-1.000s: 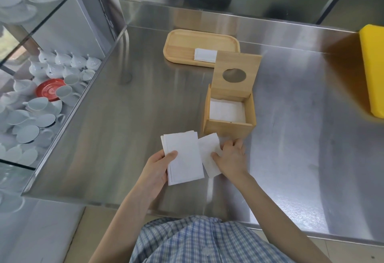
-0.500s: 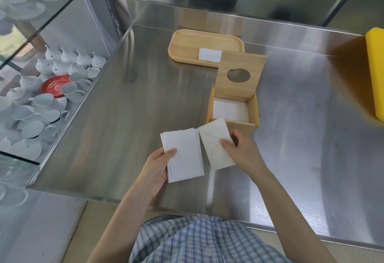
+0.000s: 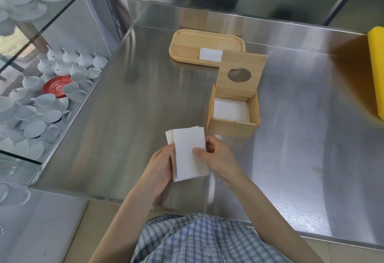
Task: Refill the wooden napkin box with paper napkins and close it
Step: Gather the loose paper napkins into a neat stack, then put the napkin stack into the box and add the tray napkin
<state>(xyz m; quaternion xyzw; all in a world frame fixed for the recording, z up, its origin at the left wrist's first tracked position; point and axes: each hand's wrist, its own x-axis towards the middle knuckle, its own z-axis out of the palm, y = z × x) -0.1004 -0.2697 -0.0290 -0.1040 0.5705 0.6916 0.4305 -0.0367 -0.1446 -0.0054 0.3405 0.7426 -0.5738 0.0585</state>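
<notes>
The wooden napkin box stands open on the steel counter, with white napkins lying inside. Its lid, which has a round hole, stands upright at the far side. Just in front of the box, to its left, I hold a stack of white paper napkins above the counter. My left hand grips the stack's left edge from below. My right hand pinches its right edge, thumb on top.
A wooden tray at the back holds a few more folded napkins. A yellow block lies at the right edge. Left of the counter, glass shelves hold white cups and a red saucer.
My right hand picked up a loose napkin from the counter and laid it onto the stack in my left hand. Both hands now hold one stack.
</notes>
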